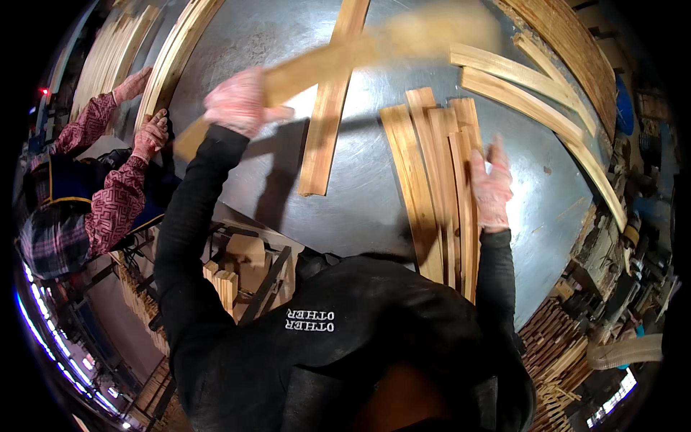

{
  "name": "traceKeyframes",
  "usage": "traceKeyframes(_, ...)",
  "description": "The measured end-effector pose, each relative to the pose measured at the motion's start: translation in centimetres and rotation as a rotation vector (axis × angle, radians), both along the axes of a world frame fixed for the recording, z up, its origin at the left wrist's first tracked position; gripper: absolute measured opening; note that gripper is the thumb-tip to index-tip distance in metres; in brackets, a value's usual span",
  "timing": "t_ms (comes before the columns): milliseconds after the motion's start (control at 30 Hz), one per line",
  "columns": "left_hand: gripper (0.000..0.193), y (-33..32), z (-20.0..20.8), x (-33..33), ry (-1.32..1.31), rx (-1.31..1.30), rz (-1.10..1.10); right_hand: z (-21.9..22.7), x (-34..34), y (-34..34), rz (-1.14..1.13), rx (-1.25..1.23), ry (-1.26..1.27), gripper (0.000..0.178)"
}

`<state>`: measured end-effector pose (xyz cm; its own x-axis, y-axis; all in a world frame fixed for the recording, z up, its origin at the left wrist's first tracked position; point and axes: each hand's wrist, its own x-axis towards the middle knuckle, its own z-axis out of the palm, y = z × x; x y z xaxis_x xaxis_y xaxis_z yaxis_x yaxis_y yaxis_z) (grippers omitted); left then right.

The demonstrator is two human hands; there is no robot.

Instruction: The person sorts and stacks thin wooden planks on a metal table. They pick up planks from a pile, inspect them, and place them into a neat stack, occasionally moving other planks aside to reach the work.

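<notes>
Your black sleeves come in over the near edge of the grey metal table (541, 216), where a fanned bunch of wooden strips (444, 169) lies with its near ends close to your body. Your right hand (492, 186) is beside that bunch, fingers spread and gripping nothing; you cannot tell whether its edge touches the outermost strip. Your left hand (236, 102) is closed around a pale plank (302, 78), its thumb stretched along the underside. The plank slants up to the right, blurred at its far end, and passes over a lone strip (327, 133) lying lengthwise on the metal. Farther right, several loose strips (522, 103) lie askew near a broad brown board (576, 50) at the table's far side. Off to your left, a co-worker in patterned sleeves (119, 194) has both hands at long timbers (176, 57).
</notes>
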<state>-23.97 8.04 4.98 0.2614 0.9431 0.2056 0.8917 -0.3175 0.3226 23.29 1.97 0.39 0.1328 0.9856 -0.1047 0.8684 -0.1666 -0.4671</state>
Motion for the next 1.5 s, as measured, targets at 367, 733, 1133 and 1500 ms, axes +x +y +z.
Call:
traceKeyframes(367, 0.064, -4.7, -5.0, -2.3, 0.438, 0.12, 0.555, -0.9, 3.7, -18.7, -0.058, -0.365, -0.214, 0.116)
traceKeyframes(733, 0.062, -12.2, -7.8, 8.5, -1.538, -0.859, 0.289, -1.1, 8.7, -13.9, -0.197, -0.394, -0.297, 0.083)
traceKeyframes(1133, 0.062, -15.9, -8.0, 9.5, -2.239, -1.39, 0.129, -2.7, -1.3, -22.4, 0.283, -0.245, -0.455, 0.111)
traceKeyframes(1500, 0.043, -14.8, -8.9, 2.8, -1.444, -1.021, 0.18, 1.3, 2.6, -15.4, -0.047, -0.525, 0.13, 0.039)
